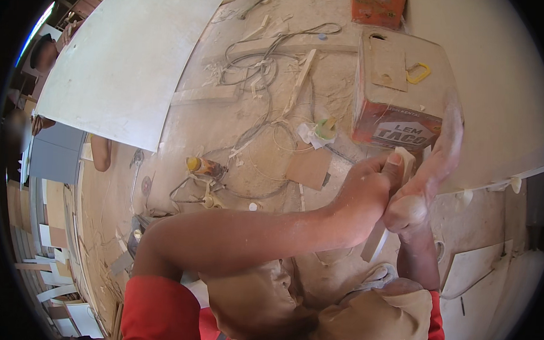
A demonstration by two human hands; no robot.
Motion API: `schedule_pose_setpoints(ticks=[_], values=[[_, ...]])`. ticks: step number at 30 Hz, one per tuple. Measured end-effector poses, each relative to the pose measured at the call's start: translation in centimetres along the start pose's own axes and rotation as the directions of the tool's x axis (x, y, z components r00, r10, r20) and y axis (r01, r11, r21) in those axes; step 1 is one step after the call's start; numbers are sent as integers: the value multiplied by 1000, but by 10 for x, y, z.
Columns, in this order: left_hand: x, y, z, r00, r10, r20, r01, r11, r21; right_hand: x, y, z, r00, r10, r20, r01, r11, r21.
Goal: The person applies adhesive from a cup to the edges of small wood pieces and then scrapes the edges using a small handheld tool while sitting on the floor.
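My left hand is closed around the upper end of a narrow pale wooden strip, the thumb lying along it. The strip runs down toward me and passes behind my right wrist. My right hand, pale with dust, is seen edge-on beside the left. Its heel is close against the strip, and its fingers stretch away past the right side of an orange cardboard box; their tips look slightly blurred. I see nothing held in it. On the box top lie a thin flat board and a yellow ring-shaped thing.
Tangled cables and wood scraps litter the dusty floor. A yellow-capped bottle and a green container stand ahead. A large white panel slants at upper left; another person is beyond it. Boards are stacked left.
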State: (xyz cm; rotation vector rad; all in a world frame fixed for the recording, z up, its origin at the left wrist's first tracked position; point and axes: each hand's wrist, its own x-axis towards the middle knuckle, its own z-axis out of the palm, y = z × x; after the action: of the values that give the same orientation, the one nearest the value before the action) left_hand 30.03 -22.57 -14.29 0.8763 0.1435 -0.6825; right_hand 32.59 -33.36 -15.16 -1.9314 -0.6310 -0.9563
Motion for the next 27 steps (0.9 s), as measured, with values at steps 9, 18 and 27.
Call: schedule_pose_setpoints(ticks=[9,18,27], values=[[-10,75,-61,739,559,-377,-620,783,-53,-107,-10,-2,985,13,169,-52,972,229],[3,-113,-152,934,144,-327,-221,951,-214,-150,-2,27,409,664,626,-621,705,-343],[10,-118,-212,741,610,-280,295,78,952,-226,63,-49,353,865,357,-342,475,-811]])
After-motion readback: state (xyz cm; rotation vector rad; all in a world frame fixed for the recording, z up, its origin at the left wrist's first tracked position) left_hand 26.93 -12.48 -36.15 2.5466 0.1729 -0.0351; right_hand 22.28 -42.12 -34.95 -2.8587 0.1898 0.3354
